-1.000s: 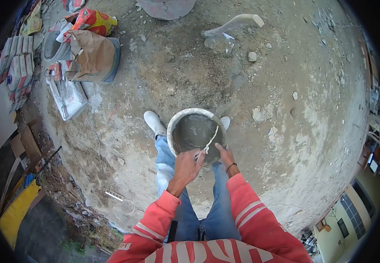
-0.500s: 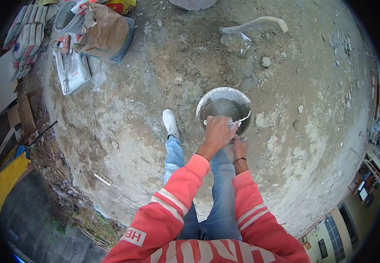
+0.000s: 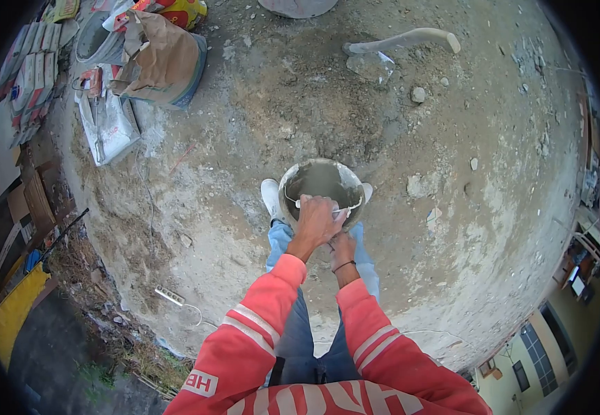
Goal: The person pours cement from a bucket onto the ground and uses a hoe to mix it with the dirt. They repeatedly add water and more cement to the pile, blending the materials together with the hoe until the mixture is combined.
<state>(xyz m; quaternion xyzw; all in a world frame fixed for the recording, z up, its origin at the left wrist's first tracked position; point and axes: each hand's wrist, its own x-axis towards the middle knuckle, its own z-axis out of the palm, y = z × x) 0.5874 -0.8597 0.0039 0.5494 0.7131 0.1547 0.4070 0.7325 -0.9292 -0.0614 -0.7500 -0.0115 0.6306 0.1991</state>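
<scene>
A bucket [image 3: 285,185] with a pale, crusted rim hangs in front of my legs, over my feet. Wet grey mortar [image 3: 320,181] lies inside it. My left hand [image 3: 318,218] is closed around the bucket's wire handle [image 3: 345,209] above the near part of the opening. Just below and to the right, my right hand [image 3: 342,250] is curled at the bucket's near side, and its fingertips are partly hidden.
At the upper left stand an open paper sack [image 3: 160,59] and a white bag [image 3: 109,128] with a tool on it. A wooden-handled tool [image 3: 407,40] lies ahead. Another container [image 3: 298,7] sits at the top edge. A power strip [image 3: 169,296] lies at lower left.
The bucket and both hands have moved left and toward me, in front of my legs. My right foot now shows beside the bucket. Both hands have stayed at it.
</scene>
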